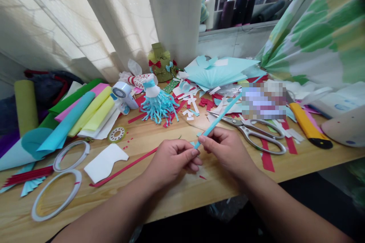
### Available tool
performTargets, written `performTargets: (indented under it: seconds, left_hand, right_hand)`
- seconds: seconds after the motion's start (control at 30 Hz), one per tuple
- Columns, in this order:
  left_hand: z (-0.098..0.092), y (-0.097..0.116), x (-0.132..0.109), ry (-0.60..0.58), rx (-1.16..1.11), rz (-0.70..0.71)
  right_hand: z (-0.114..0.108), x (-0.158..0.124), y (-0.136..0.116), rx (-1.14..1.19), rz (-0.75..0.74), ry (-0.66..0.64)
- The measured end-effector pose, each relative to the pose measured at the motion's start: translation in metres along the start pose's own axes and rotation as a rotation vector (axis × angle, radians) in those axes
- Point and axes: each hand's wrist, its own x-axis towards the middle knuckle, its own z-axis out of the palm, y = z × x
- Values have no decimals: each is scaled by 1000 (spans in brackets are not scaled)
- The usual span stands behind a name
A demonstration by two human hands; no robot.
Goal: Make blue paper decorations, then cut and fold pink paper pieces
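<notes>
While the left hand (171,158) and right hand (225,151) are pinching a blue paper strip (219,117), any uneven pressure is risking a crease or tear; scissors (241,122) are lying just right of them.

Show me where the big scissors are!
In the head view, the steel scissors lie on the wooden table right of centre, just beyond the person's right hand, with the yellow cutter further right.

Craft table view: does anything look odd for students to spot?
Yes: a pixelated rectangular patch sits among the paper scraps behind the silver steel scissors, hiding whatever lies there. Loose red paper snips also litter the wooden tabletop.
</notes>
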Motion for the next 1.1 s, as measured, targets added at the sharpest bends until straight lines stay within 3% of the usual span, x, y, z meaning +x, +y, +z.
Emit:
performTargets:
  seconds: [0.17, 0.6, 0.87, 1.0, 1.1]
  left_hand:
    - [0, -1, 1, -47, -143, -42]
    - [-1, 0, 0, -89, -84, -82]
    - [-7, -3, 3, -48, 107, 36]
    - [-9, -1, 4, 8, 91, 200]
    - [-6, -1, 1, 16, 107, 221]
  right_hand:
    - [4, 0, 3, 43, 58, -91]
    - [-13, 5, 5, 3, 14, -12]
    - [-28, 13, 12, 80, -35, 97]
    - [-17, 8, 7, 81, 2, 2]
    - [-4, 2, 4, 118, 53, -73]
